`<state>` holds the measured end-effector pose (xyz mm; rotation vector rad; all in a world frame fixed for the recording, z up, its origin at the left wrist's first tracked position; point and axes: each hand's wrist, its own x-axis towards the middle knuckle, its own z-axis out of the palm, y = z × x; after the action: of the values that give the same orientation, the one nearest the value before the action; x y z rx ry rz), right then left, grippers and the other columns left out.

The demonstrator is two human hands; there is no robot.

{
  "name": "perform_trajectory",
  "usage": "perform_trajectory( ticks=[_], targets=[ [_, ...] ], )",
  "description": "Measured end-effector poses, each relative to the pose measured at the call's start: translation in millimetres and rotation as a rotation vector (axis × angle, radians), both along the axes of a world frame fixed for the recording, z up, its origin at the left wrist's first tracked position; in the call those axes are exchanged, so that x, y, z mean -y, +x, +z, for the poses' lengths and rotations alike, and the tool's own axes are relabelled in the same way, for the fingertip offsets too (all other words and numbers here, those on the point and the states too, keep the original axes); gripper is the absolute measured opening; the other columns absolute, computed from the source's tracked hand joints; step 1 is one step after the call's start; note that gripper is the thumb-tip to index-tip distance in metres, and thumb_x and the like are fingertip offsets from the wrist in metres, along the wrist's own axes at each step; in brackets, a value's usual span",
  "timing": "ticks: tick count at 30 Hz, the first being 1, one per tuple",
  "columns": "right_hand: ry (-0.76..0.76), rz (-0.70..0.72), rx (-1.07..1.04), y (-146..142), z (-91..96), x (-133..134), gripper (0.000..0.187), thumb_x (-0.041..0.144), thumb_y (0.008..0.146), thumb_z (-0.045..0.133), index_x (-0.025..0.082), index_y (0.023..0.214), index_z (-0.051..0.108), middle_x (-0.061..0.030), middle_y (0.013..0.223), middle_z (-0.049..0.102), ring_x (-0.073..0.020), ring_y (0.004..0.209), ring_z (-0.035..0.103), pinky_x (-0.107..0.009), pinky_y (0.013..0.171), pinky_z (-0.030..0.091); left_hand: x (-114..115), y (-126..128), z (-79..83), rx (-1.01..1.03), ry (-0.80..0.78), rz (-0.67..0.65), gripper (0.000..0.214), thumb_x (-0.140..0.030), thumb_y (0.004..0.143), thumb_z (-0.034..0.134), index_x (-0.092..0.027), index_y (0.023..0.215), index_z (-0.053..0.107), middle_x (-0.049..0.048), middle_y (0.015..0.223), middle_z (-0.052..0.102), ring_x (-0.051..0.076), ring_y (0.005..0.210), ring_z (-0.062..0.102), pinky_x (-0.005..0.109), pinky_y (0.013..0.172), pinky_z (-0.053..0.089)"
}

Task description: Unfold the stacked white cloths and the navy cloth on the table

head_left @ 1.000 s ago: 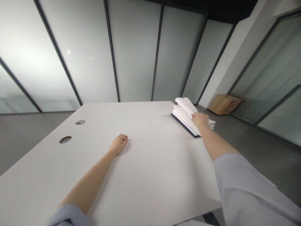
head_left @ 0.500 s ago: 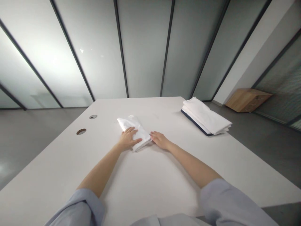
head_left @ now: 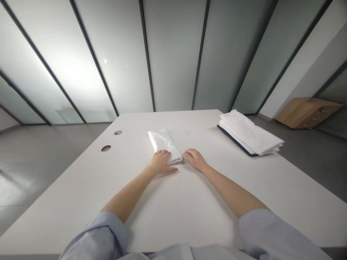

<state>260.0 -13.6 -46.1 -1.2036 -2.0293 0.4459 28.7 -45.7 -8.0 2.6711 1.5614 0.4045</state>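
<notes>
A folded white cloth lies flat on the white table, its near edge between my two hands. My left hand rests on the cloth's near left part, fingers laid over it and thumb stretched out to the right along the near edge. At the right near corner is my right hand, its fingers bent and drawn together in a pinch at the cloth's edge. The fingertips partly hide what lies between them.
To the right, a stack of folded white cloths sits on a dark blue flat piece near the edge of the table. Two round holes, including a nearer one, pierce the tabletop at left. A wooden cabinet stands beyond.
My left hand has slid toward the cloth's near edge, uncovering more of its top, which looks smoother. My right hand's fingers are more bent. The whole view has shifted slightly.
</notes>
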Motion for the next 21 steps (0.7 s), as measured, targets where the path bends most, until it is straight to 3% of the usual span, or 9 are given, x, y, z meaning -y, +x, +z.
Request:
perform_trajectory(
  ticks=[3, 6, 9, 12, 14, 16, 19, 21],
  targets=[
    [0.012, -0.145, -0.115, 6.4, -2.0, -6.1, 0.03, 0.038, 0.086, 0.044, 0.02, 0.078, 0.066, -0.0078, 0.087, 0.069, -0.021, 0.087, 0.062, -0.033, 0.082, 0.046, 0.0, 7.5, -10.6, 0.039, -0.012, 0.002, 0.038, -0.041, 0.088, 0.054, -0.017, 0.116, 0.061, 0.0145, 0.124, 0.06, 0.029, 0.117, 0.054, 0.042, 0.104, 0.04],
    [0.002, -0.238, -0.233, 11.3, -1.5, -9.2, 0.029, 0.04, 0.084, 0.044, 0.021, 0.073, 0.063, -0.0058, 0.081, 0.069, -0.0206, 0.084, 0.062, -0.031, 0.079, 0.047, -7.6, 2.3, -17.2, 0.159, -0.096, -0.024, 0.034, -0.029, 0.091, 0.045, -0.016, 0.118, 0.062, 0.0125, 0.129, 0.06, 0.026, 0.123, 0.052, 0.042, 0.11, 0.035],
    [0.014, -0.291, -0.307, 13.0, -1.2, -9.6, 0.028, 0.041, 0.082, 0.044, 0.022, 0.07, 0.061, -0.0046, 0.077, 0.067, -0.0206, 0.08, 0.061, -0.031, 0.076, 0.047, -13.0, -10.0, -18.1, 0.397, -0.264, -0.094, 0.036, -0.036, 0.091, 0.045, -0.018, 0.115, 0.065, 0.0088, 0.125, 0.064, 0.026, 0.121, 0.055, 0.042, 0.108, 0.037],
    [0.032, -0.314, -0.33, 13.4, -2.2, -9.9, 0.027, 0.04, 0.082, 0.044, 0.022, 0.071, 0.06, -0.0044, 0.077, 0.067, -0.0207, 0.079, 0.06, -0.031, 0.076, 0.046, -15.1, -15.3, -19.2, 0.749, -0.523, -0.1, 0.046, -0.053, 0.088, 0.046, -0.016, 0.105, 0.068, 0.0099, 0.107, 0.071, 0.029, 0.103, 0.065, 0.043, 0.093, 0.05],
    [0.032, -0.324, -0.324, 13.8, -3.1, -10.6, 0.027, 0.039, 0.082, 0.043, 0.022, 0.07, 0.059, -0.0044, 0.077, 0.066, -0.0208, 0.078, 0.059, -0.032, 0.075, 0.046, -17.9, -12.5, -21.4, 1.019, -0.595, 0.053, 0.053, -0.059, 0.087, 0.046, -0.013, 0.104, 0.067, 0.0124, 0.101, 0.072, 0.031, 0.095, 0.067, 0.043, 0.084, 0.054],
    [0.033, -0.319, -0.289, 14.0, -3.5, -11.1, 0.026, 0.038, 0.083, 0.043, 0.022, 0.069, 0.058, -0.0047, 0.076, 0.064, -0.0211, 0.078, 0.059, -0.032, 0.076, 0.046, -23.6, -8.8, -23.9, 1.219, -0.549, 0.239, 0.055, -0.058, 0.09, 0.04, -0.013, 0.113, 0.062, 0.0148, 0.107, 0.071, 0.03, 0.099, 0.067, 0.042, 0.083, 0.054],
    [0.064, -0.228, -0.193, 11.9, -3.7, -10.1, 0.024, 0.036, 0.084, 0.045, 0.022, 0.072, 0.06, -0.0062, 0.081, 0.064, -0.0219, 0.084, 0.058, -0.034, 0.08, 0.046, -36.1, -13.1, -26.7, 1.342, -0.453, 0.423, 0.059, -0.052, 0.097, 0.021, -0.012, 0.133, 0.046, 0.0169, 0.131, 0.059, 0.026, 0.117, 0.059, 0.039, 0.09, 0.053],
    [0.094, -0.12, -0.114, 8.4, -4.2, -8.1, 0.021, 0.034, 0.084, 0.047, 0.021, 0.082, 0.064, -0.0077, 0.091, 0.065, -0.0226, 0.092, 0.058, -0.036, 0.087, 0.046, -43.1, -26.4, -26.8, 1.283, -0.358, 0.505, 0.06, -0.047, 0.098, 0.01, -0.013, 0.143, 0.032, 0.0167, 0.142, 0.048, 0.025, 0.127, 0.051, 0.04, 0.095, 0.05]
  ],
)
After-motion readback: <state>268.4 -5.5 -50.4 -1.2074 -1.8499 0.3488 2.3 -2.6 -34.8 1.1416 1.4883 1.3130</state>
